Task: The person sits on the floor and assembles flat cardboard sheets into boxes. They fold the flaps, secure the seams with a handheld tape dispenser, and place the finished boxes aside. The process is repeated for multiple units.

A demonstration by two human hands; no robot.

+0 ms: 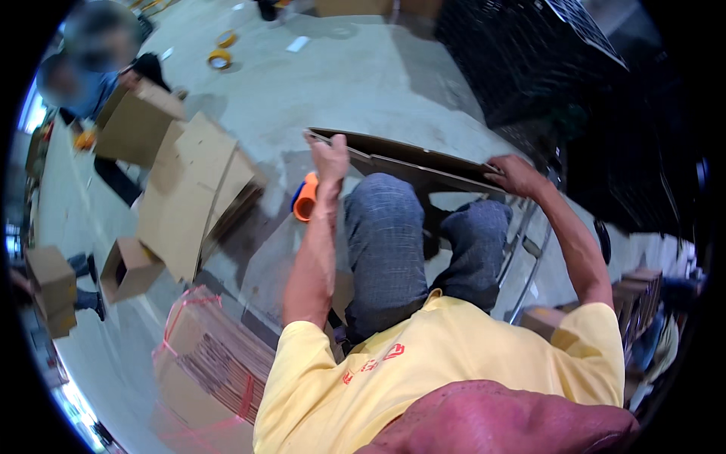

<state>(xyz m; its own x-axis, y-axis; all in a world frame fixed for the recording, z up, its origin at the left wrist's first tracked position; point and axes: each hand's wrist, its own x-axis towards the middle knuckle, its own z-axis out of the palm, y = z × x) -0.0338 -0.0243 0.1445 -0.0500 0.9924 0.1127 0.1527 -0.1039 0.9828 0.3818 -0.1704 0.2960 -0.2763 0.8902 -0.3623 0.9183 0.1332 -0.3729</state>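
A brown cardboard box (pixel 412 157), folded nearly flat, stands on edge just beyond my knees. My left hand (pixel 330 160) grips its left end, thumb up and fingers wrapped over the edge. At the opposite end my right hand (pixel 518 177) is closed on the board's corner. Beside my left forearm, on the floor, lies an orange tape dispenser (pixel 305 200) with some blue on it. The lower part of the box is hidden behind my knees.
Flat cardboard sheets (pixel 189 185) are piled to the left, near a bundle of cardboard (pixel 223 363) tied with pink string. Black plastic crates (pixel 522 57) rise at the far right. Tape rolls (pixel 219 59) lie ahead. Another person handles a box (pixel 136 129) at the far left.
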